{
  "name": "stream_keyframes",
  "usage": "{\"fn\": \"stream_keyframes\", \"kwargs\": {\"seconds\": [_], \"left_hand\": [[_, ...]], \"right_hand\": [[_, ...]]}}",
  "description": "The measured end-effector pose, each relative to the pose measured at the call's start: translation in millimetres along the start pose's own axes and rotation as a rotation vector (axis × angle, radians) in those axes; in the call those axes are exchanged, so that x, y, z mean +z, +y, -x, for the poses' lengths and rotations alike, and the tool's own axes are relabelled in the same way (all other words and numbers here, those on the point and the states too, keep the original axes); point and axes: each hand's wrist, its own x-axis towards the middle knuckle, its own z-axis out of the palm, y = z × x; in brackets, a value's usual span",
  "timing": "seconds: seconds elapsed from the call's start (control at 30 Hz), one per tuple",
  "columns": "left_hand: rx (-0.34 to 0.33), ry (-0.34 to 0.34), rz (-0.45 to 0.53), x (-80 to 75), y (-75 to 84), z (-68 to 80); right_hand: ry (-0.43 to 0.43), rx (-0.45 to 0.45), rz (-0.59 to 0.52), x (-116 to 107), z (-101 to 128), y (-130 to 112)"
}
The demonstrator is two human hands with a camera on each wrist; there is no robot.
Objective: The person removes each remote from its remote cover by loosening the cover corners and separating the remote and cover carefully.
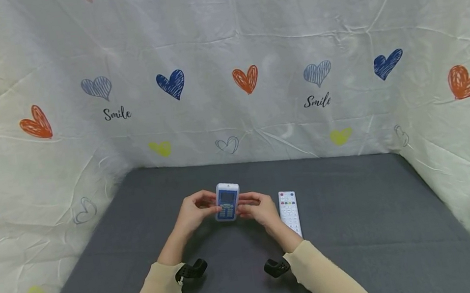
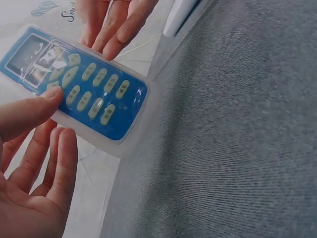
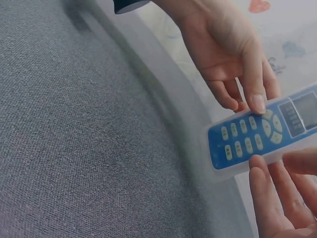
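A small white remote control with a blue face (image 1: 226, 203), a screen and pale buttons is held up above the dark cloth, in what looks like a clear cover. At its left side my left hand (image 1: 189, 215) pinches it, thumb (image 2: 55, 94) on the front and fingers behind. My right hand (image 1: 265, 211) holds the opposite edge, its fingertips (image 3: 257, 161) against the rim. The screen end points away from me. A long white remote control (image 1: 289, 213) lies on the cloth just right of my right hand, its near end partly behind my wrist.
Dark grey cloth (image 1: 359, 209) covers the table. White sheets (image 1: 272, 23) printed with hearts and "Smile" hang at the back and both sides. Black wrist bands (image 1: 192, 269) sit at both cuffs.
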Motion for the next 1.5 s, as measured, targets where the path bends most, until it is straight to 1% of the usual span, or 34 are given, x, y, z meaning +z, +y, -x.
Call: {"fn": "stream_keyframes", "kwargs": {"seconds": [0.07, 0.17, 0.33, 0.43, 0.57, 0.7, 0.8, 0.9, 1.03, 1.1, 1.23, 1.3, 1.37, 1.5], "left_hand": [[-0.002, -0.006, 0.014, -0.3, 0.1, 1.3], [-0.006, -0.020, 0.066, -1.4, 1.6, 3.8], [-0.017, -0.045, 0.146, -4.5, 12.6, 11.9], [-0.012, -0.055, 0.170, -6.1, 16.3, 15.3], [-0.011, -0.068, 0.192, -6.8, 5.8, 12.2], [0.021, -0.096, 0.178, -6.5, -5.2, 8.6], [0.045, -0.116, 0.166, -6.4, -9.0, 7.8], [0.039, -0.132, 0.175, -6.3, -11.1, 7.4], [0.003, -0.138, 0.209, -5.0, -11.6, 7.2], [-0.018, -0.128, 0.207, -3.8, -10.9, 7.3], [-0.053, -0.096, 0.142, -1.6, -9.2, 7.5], [-0.061, -0.081, 0.108, -0.5, -9.2, 7.3], [-0.057, -0.073, 0.104, 0.6, -10.8, 6.9], [-0.047, -0.070, 0.116, 3.0, -11.5, 7.4]], "right_hand": [[-0.002, 0.012, -0.008, 0, 0, -1], [-0.004, 0.014, -0.013, 0, -1, 0], [0.031, 0.031, -0.049, 3, 0, 0], [0.043, 0.010, -0.056, 4, 1, 0], [0.037, -0.038, -0.041, 5, 1, 3], [0.027, -0.077, -0.027, 4, 0, 8], [0.026, -0.076, -0.030, 4, 0, 8], [0.033, -0.059, -0.031, 4, 1, 7], [0.038, -0.056, -0.019, 4, 1, 8], [0.029, -0.063, -0.014, 3, 1, 8], [0.024, -0.089, 0.049, 2, 7, 1], [0.030, -0.096, 0.079, 4, 13, -6], [0.044, -0.096, 0.106, 4, 17, -10], [0.080, -0.090, 0.127, 3, 10, 2]]}}
